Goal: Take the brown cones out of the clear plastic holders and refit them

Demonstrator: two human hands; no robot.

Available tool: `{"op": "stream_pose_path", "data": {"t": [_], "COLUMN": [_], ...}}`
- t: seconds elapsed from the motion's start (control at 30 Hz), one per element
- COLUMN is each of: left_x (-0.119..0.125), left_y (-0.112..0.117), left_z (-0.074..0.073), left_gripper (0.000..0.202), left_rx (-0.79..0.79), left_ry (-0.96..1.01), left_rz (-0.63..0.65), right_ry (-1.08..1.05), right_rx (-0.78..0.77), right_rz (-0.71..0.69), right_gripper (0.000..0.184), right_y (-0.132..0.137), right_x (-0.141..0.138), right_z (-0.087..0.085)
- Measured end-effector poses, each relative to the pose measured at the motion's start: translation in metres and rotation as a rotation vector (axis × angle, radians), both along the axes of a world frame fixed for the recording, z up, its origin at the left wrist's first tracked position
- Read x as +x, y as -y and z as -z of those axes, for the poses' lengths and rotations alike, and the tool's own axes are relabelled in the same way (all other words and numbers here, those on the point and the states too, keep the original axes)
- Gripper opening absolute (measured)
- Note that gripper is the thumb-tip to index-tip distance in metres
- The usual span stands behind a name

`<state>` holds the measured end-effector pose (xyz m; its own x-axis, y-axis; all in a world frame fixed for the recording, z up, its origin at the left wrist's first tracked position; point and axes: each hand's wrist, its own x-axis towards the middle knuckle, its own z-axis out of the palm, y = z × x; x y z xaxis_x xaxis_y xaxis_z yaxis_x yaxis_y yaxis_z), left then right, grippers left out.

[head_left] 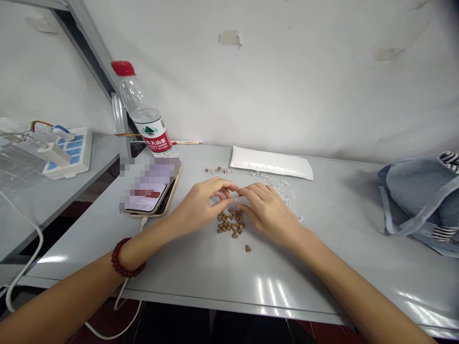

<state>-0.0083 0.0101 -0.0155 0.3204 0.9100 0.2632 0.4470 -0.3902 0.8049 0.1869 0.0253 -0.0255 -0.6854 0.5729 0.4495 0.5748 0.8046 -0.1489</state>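
My left hand (202, 203) and my right hand (267, 210) meet over the grey table (215, 277), fingertips pinched together on a tiny clear piece that I cannot make out well. Just below the fingers lies a small heap of brown pieces (229, 223), with one stray brown piece (247, 248) nearer to me. A scatter of small clear plastic parts (281, 188) lies behind my right hand. A dark red bead bracelet (124, 260) circles my left wrist.
A phone (148, 188) with a white cable lies left of my hands. A water bottle (145, 114) with a red cap stands behind it. A white padded envelope (270, 163) lies by the wall. A denim bag (423, 200) sits at right, a power strip (68, 153) at left.
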Motion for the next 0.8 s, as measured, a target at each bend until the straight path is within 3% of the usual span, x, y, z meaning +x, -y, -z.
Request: {"op": "stream_pose_path", "data": {"t": [0.17,0.33,0.6,0.8], "left_x": [0.003,-0.002,-0.006,-0.009], "left_y": [0.0,-0.004,0.001,0.001], "left_z": [0.0,0.0,-0.012,-0.011], "left_gripper": [0.028,0.023,0.018,0.017], "left_rx": [-0.262,-0.411,-0.369,-0.168], "left_ry": [0.331,0.269,0.114,-0.181], "left_rz": [-0.009,0.007,0.067,0.076], "right_ry": [-0.043,-0.062,-0.039,-0.036], "right_rx": [0.09,0.12,0.053,0.048], "right_rz": [0.004,0.028,0.014,0.033], "right_gripper": [0.023,0.023,0.026,0.024], "right_y": [0.005,0.008,0.01,-0.004], "right_x": [-0.004,-0.005,-0.006,0.006], "right_z": [-0.002,-0.004,-0.005,-0.006]}}
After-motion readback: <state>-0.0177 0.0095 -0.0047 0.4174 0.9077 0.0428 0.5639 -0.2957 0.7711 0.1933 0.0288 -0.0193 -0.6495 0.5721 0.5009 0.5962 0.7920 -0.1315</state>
